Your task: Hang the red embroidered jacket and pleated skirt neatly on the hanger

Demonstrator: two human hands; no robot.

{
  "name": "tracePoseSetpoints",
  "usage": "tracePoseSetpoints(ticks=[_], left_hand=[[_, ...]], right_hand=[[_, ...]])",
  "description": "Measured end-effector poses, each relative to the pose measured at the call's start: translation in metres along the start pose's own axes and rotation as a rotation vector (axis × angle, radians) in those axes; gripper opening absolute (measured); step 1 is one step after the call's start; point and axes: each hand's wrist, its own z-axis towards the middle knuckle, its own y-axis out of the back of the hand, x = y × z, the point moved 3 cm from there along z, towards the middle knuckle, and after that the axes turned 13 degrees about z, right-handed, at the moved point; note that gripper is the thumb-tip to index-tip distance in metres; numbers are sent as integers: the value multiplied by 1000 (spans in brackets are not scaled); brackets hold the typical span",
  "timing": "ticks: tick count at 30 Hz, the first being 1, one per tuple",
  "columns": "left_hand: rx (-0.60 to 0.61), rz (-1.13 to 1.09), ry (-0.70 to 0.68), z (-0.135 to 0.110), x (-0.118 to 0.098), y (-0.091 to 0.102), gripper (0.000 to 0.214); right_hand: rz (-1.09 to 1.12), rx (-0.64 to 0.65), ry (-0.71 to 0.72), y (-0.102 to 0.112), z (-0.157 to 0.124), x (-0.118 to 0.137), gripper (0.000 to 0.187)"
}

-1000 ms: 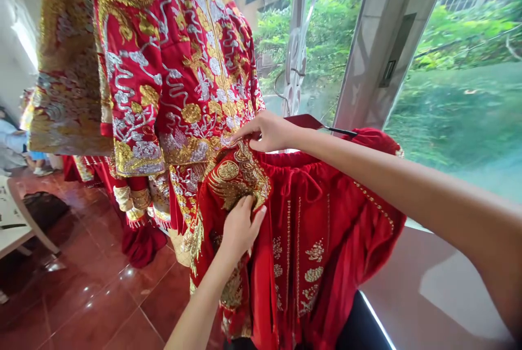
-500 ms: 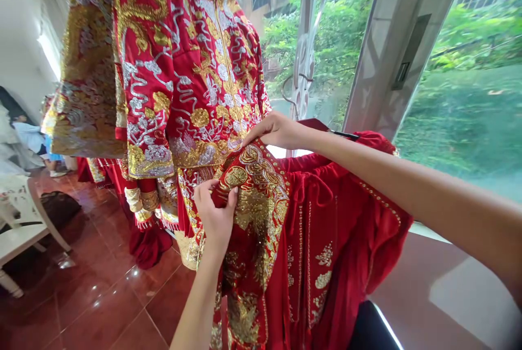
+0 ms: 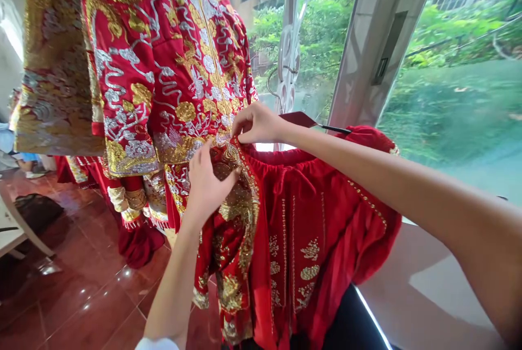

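A red garment with gold and silver embroidery hangs in front of me, its edge trimmed with gold beads. My right hand pinches the top edge of this garment between thumb and bent fingers. Just left of it, my left hand lies against the embroidered panel, thumb spread away from the fingers. The panel partly hides its fingertips. Beside the panel falls a red skirt with a gathered waist, a tied bow and gold bead motifs.
A red embroidered jacket hangs close behind my hands, with a gold-covered garment left of it. A metal hook hangs by the window frame. A white chair stands on the red tiled floor.
My left thumb and fingers have parted from the fold they pinched. The embroidered panel now hangs narrower and more folded. The view has shifted right, so things appear further left.
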Motion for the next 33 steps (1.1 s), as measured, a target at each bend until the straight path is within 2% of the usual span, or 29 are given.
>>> tracePoseSetpoints(ticks=[2,5,9,12,15,19,22,25,28,30,33], left_hand=[[113,-15,-40,26,-12,4,58],[224,19,-114,49,-22,-8,29],[149,-112,-189,53,-15,-26,22],[126,-149,-178,52,-6,-35,23],[136,-161,-149,53,-5,-39,27],[125,-148,-107,52,-8,-38,28],[127,-147,-111,52,-9,-38,28],[133,-155,-133,54,-7,-38,30],[166,-190,-151,57,-7,-38,29],[193,-224,-164,58,-8,-37,29],[209,-248,-183,59,-9,-35,29]], right_hand=[[-31,-26,7,1,0,-2,18],[-123,-17,8,2,-1,-1,17],[-159,34,43,9,-15,16,19],[-213,-79,22,18,-42,28,19],[-451,-144,-122,17,-74,21,23],[-780,-123,-439,7,-95,-12,35],[-711,-122,-518,5,-92,-30,36],[-572,-66,-439,8,-86,-35,31],[-506,23,-376,11,-82,-35,34],[-451,83,-407,12,-78,-38,34],[-267,221,-529,11,-69,-47,35]])
